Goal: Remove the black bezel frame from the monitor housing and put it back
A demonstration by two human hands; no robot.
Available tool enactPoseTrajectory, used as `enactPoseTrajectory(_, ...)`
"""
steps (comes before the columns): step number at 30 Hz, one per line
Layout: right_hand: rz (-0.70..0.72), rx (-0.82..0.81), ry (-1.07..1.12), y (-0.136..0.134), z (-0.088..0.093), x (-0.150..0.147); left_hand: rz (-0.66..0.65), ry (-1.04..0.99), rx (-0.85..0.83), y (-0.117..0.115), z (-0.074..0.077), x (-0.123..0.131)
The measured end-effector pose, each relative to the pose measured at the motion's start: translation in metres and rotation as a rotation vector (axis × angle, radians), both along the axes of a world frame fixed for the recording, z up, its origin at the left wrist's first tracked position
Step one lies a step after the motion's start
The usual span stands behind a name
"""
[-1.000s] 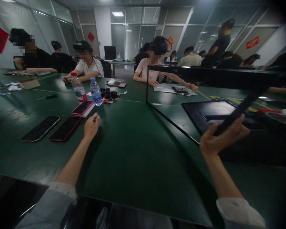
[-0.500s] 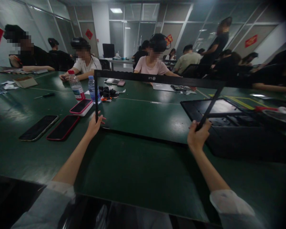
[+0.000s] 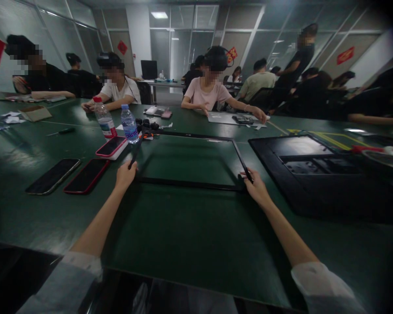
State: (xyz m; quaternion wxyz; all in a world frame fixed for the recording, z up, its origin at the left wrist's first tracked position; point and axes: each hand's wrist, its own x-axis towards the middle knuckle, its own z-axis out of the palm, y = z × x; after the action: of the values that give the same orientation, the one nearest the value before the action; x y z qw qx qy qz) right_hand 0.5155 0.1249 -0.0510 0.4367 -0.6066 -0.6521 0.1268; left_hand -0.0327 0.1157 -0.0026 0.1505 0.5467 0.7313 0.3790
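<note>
A thin black rectangular screen bezel (image 3: 190, 183) is held low and nearly flat over the green table (image 3: 196, 231), its middle empty. My left hand (image 3: 126, 175) is closed on its left side bar. Around the right side bar, the fingers of my right hand (image 3: 254, 185) are closed too. Whether the bezel touches the tabletop, I cannot tell. To the right of my right hand lies a large black panel (image 3: 334, 187) with recessed openings. Two phones, one dark (image 3: 54, 175) and one in a red case (image 3: 87, 175), lie left of my left hand.
Beyond my left hand stand a blue-labelled water bottle (image 3: 129, 125) and a red-capped bottle (image 3: 105, 118). In front of them lies a pink-edged phone (image 3: 112, 146). Small black parts (image 3: 147, 124) sit by the bezel's far left corner. A person (image 3: 212, 89) across the table handles a flat panel.
The bezel has tipped down from a raised, upright tilt to nearly flat, its far edge lowered. My right hand has moved left and slightly down with it.
</note>
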Motion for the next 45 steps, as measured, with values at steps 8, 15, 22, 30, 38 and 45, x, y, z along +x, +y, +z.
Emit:
enactPoseTrajectory(8,-0.108,-0.071,-0.156,0.006,-0.011,0.007,0.085,0.39,-0.095,-0.008,0.0,0.002)
enactPoseTrajectory(15,-0.109,-0.104,-0.202,0.006,-0.013,0.009,0.058,0.423,-0.111,-0.012,-0.003,0.005)
enactPoseTrajectory(22,-0.098,-0.082,-0.206,0.002,-0.006,0.003,0.069,0.43,-0.119,-0.013,0.0,0.009)
enactPoseTrajectory(30,-0.113,-0.064,-0.189,0.0,-0.003,-0.002,0.049,0.428,-0.129,-0.013,0.002,0.011)
enactPoseTrajectory(38,-0.142,-0.003,-0.235,0.001,-0.002,-0.004,-0.178,0.505,-0.008,-0.02,0.01,0.023)
enactPoseTrajectory(45,-0.127,0.032,-0.264,0.004,-0.004,-0.001,-0.489,0.555,-0.079,-0.028,0.018,0.027)
